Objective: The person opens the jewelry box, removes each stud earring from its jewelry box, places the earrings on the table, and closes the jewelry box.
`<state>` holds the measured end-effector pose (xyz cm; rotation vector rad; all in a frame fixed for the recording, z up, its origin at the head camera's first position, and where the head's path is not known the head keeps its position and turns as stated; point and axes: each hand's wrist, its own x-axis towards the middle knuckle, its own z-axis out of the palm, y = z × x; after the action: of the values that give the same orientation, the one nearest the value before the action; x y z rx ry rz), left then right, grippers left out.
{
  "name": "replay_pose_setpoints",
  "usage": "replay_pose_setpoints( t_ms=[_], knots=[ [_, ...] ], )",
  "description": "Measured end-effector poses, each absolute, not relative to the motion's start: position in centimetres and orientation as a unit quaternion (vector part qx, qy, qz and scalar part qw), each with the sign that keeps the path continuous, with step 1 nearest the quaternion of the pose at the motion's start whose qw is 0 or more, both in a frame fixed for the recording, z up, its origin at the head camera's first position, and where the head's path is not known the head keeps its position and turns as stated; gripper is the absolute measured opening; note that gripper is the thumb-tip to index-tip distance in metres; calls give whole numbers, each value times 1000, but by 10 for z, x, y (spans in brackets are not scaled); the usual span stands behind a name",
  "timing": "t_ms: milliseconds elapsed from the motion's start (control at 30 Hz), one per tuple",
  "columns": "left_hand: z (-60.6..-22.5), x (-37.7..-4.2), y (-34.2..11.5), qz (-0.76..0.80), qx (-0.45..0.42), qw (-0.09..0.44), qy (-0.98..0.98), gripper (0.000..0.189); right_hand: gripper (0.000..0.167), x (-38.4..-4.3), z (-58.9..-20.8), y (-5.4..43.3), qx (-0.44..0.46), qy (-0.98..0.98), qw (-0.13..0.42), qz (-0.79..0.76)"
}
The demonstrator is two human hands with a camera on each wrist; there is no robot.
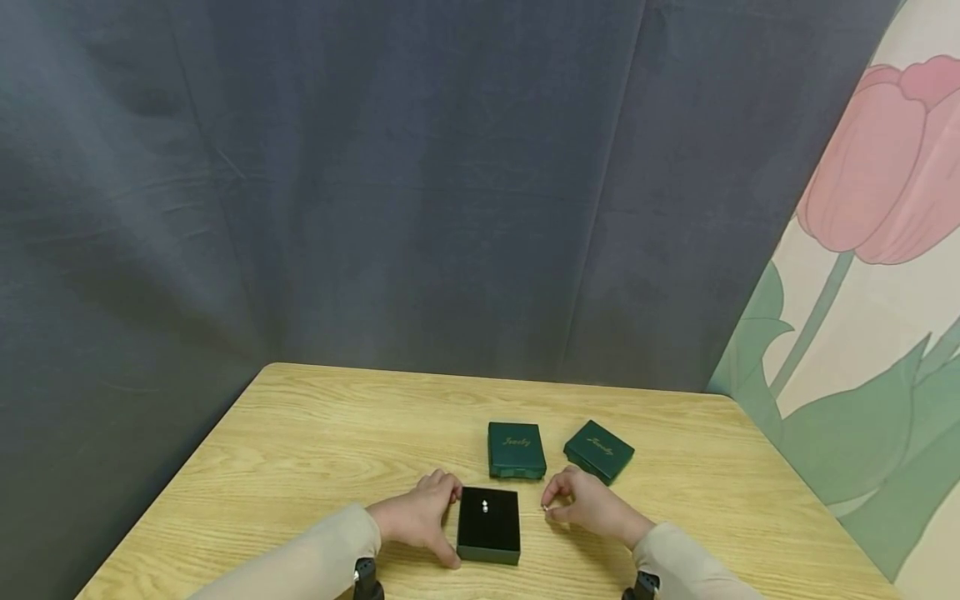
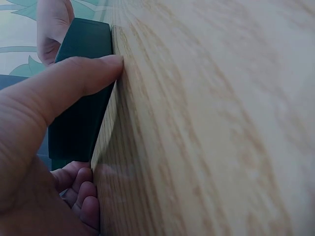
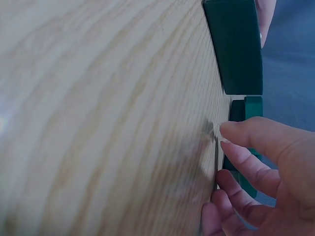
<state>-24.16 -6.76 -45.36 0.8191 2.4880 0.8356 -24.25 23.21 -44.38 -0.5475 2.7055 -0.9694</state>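
An uncovered dark green jewelry box (image 1: 489, 553) with a black pad sits on the table, a small white, pearl-like piece (image 1: 485, 507) on the pad. My left hand (image 1: 422, 512) holds the box at its left side, thumb at the near corner and fingers at the far one. In the left wrist view the thumb (image 2: 88, 73) lies against the box wall. Just right of the box, my right hand (image 1: 588, 502) pinches a tiny shiny piece of jewelry (image 1: 545, 507) between thumb and forefinger, low over the table. Its exact shape is too small to tell.
Behind the box lies a green case (image 1: 517, 450) with gold lettering. Another green lettered case (image 1: 598, 451) lies turned at an angle beyond the right hand. A dark curtain (image 1: 450, 208) hangs behind the wooden table (image 1: 322, 433).
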Motion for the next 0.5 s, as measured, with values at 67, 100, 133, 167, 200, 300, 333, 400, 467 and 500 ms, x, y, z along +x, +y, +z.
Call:
replay_pose_setpoints(
  t_ms=[67,100,133,167,200,300,333,400,467,500],
  knots=[
    [-453,-241,-68,299,291,197,887,67,12,-243,-445,232,-188,921,106,-326],
    [-453,-241,-68,300,291,199,887,67,12,-243,-445,232,-190,921,103,-324],
    [-452,-241,-68,301,290,200,886,67,12,-243,-445,232,-193,921,102,-322],
    [-452,-241,-68,301,291,201,886,67,12,-243,-445,232,-195,922,100,-321],
    [-452,-241,-68,301,291,200,886,67,12,-242,-445,232,-195,922,99,-318],
    [-453,-242,-67,301,295,197,885,66,13,-241,-445,232,-197,923,97,-316],
    [-453,-242,-67,301,296,196,885,66,12,-241,-444,232,-197,923,97,-316],
    [-453,-242,-67,302,298,195,884,66,12,-241,-444,232,-196,922,98,-318],
    [-453,-242,-67,304,298,194,884,66,13,-241,-445,232,-195,921,99,-321],
    [-453,-242,-67,305,297,195,884,66,13,-241,-445,232,-195,921,98,-322]
  ],
)
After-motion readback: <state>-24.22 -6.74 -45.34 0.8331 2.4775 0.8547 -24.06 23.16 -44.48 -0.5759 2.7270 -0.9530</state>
